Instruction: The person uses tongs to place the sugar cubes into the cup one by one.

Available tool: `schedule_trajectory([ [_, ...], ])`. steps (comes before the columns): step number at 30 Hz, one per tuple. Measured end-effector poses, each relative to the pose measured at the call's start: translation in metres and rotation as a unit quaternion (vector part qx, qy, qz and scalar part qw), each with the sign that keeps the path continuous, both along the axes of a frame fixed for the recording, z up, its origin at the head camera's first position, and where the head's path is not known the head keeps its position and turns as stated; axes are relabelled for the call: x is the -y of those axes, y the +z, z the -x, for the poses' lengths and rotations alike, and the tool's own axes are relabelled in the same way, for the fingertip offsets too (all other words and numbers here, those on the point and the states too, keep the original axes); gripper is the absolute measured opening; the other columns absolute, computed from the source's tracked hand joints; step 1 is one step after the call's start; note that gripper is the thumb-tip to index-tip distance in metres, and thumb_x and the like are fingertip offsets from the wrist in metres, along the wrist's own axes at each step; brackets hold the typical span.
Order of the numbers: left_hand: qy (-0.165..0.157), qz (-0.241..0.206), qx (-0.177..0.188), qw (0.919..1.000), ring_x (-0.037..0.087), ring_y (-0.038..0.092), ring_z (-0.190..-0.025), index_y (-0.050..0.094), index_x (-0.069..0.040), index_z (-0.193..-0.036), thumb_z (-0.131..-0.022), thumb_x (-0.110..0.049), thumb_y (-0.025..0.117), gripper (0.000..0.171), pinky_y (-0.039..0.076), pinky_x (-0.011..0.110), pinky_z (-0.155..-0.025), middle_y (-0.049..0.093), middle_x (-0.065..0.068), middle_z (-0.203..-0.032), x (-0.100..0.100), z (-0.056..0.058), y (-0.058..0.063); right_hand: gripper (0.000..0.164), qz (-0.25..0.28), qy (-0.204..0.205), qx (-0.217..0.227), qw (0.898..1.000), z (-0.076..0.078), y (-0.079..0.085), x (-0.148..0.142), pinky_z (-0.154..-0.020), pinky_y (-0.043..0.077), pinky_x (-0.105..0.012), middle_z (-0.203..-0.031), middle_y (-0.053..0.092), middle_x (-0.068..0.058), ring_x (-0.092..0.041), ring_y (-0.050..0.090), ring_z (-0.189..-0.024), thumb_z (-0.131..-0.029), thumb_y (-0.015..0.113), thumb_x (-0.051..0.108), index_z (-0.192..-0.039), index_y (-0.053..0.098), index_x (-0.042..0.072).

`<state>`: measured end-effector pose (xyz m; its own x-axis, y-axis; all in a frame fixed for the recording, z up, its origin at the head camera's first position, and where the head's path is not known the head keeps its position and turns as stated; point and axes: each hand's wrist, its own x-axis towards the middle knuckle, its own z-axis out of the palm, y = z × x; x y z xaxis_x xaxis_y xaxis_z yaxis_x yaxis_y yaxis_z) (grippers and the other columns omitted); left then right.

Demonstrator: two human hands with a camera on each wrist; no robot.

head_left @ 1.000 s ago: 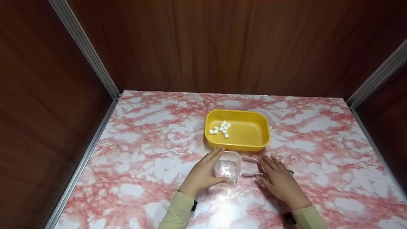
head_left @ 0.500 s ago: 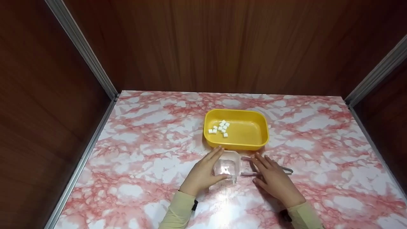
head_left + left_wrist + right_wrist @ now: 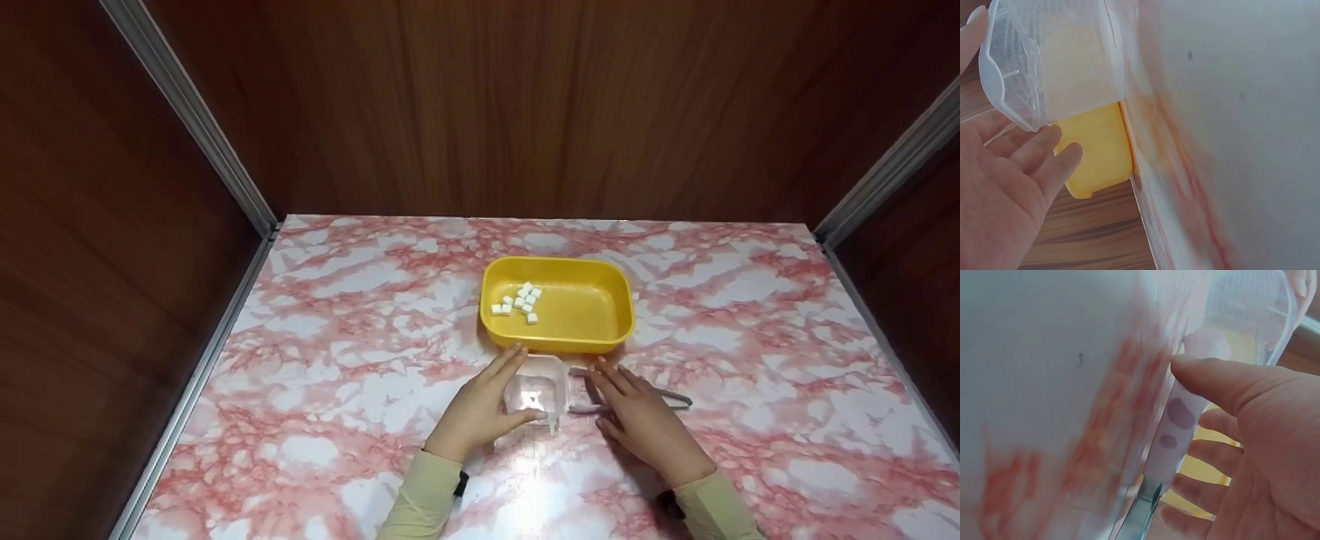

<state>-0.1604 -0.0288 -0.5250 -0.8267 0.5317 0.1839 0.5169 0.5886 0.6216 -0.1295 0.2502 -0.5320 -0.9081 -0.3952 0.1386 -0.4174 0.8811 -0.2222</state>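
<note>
**Hands loose around clear container and tongs, neither clenched**

Landmark: clear container (image 3: 556,386). Tongs (image 3: 677,397) lie just right of it, arms spread, tips facing it, joined end away; probably laid that way for the right hand's reach. Yellow tray (image 3: 589,346) sits just beyond the container, white cubes (image 3: 527,298) in its left part; likely kept close so everything is within a short reach.

Left hand (image 3: 474,412): at the container's left, thumb on the near side, fingers extended toward the far side, span wide. Reads as steadying, not gripping; firm contact unclear.

Right hand (image 3: 646,421): right of the container, over the tongs, fingers extended and slightly parted, thumb next to one arm. No grasp; can't tell if the thumb touches.
</note>
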Motion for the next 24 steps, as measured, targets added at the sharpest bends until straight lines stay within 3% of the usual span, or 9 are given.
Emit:
schedule_trajectory([
  [12, 0.002, 0.007, -0.002, 1.0000, 0.028, 0.040, -0.131, 0.023, -0.015, -0.153, -0.084, -0.062, 0.061, 0.092, 0.040, 0.042, -0.103, 0.021, 0.002, -0.157, -0.0005, -0.0001, 0.0015, 0.062, 0.003, 0.005, -0.018, 1.000, 0.0005, 0.0000, 0.0017, -0.098, 0.039, -0.058, -0.145, 0.042, -0.016, -0.043, 0.044, -0.124, -0.083, 0.074, 0.009, -0.140, 0.048, 0.004],
  [24, 0.003, 0.015, -0.014, 0.9998, 0.029, 0.043, -0.129, 0.025, -0.014, -0.153, -0.083, -0.064, 0.059, 0.092, 0.042, 0.042, -0.101, 0.023, 0.003, -0.156, -0.0015, 0.0004, 0.0001, 0.059, 0.003, -0.001, -0.033, 0.999, 0.0020, 0.0004, 0.0021, -0.090, 0.045, -0.058, -0.134, 0.050, -0.020, -0.043, 0.051, -0.116, -0.083, 0.070, 0.000, -0.138, 0.049, 0.008],
])
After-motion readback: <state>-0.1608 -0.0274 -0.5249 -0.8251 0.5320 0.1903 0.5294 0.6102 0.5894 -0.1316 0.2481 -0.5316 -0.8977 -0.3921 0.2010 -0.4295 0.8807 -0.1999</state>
